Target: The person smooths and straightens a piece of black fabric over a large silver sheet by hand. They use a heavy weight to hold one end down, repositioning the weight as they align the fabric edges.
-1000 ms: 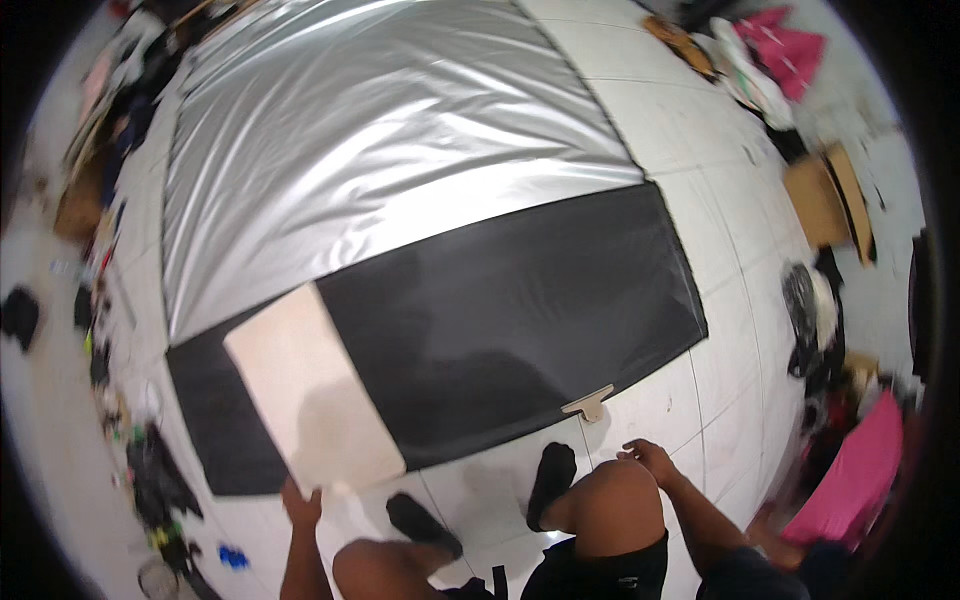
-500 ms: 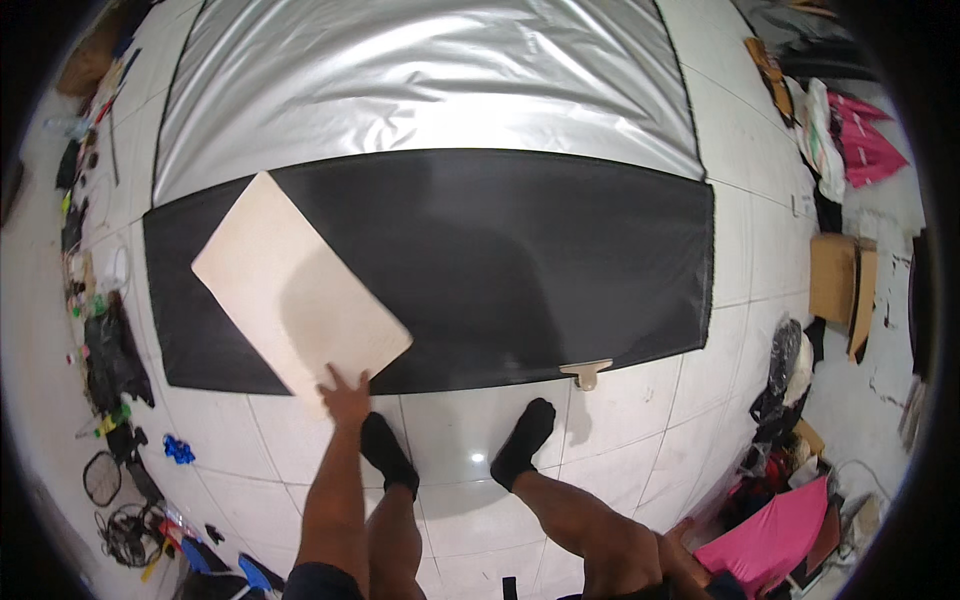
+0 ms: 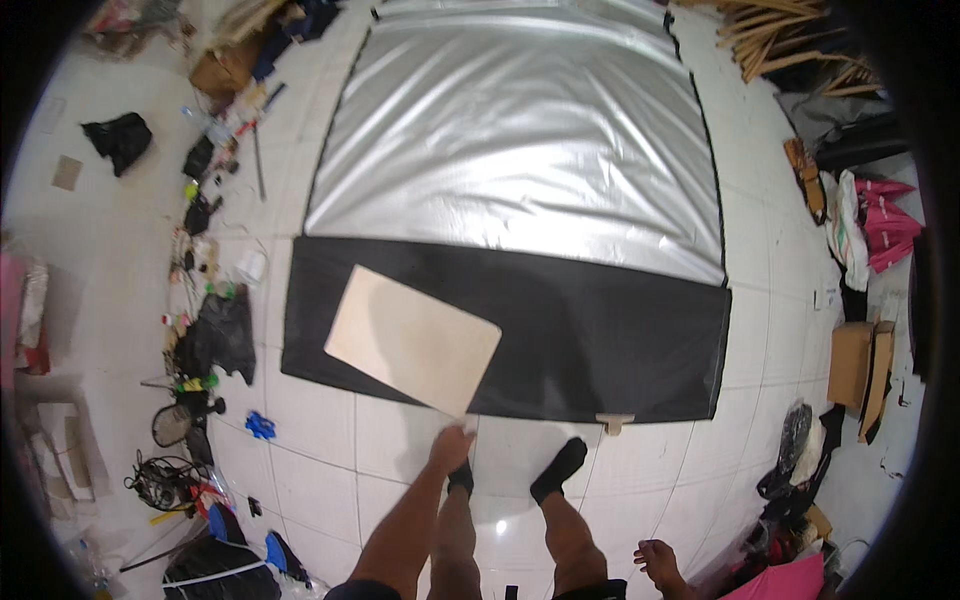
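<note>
A cream rectangular board (image 3: pixel 415 340) with rounded corners lies at a slant on the black strip (image 3: pixel 610 340) of a large sheet, its lower corner at the strip's near edge. Just below that corner is my left hand (image 3: pixel 453 448), fingers curled together and nothing visible in them. Low on the right, my right hand (image 3: pixel 655 560) hangs away from the sheet, fingers loosely bent and apart, holding nothing. Beyond the black strip stretches wrinkled silver material (image 3: pixel 530 140). A beige clip (image 3: pixel 615 424) sits on the near edge of the black strip, right of the board.
My feet in black socks (image 3: pixel 560 468) stand on white floor tiles before the sheet. Along the left lie a black plastic bag (image 3: pixel 228 335), a blue item (image 3: pixel 260 425) and coiled cables (image 3: pixel 165 483). At right are a cardboard box (image 3: pixel 852 362) and pink fabric (image 3: pixel 785 580).
The board has turned counterclockwise on the black strip. My left hand has gone from spread fingers at its edge to curled just below its corner. The view has shifted, and my right hand now shows.
</note>
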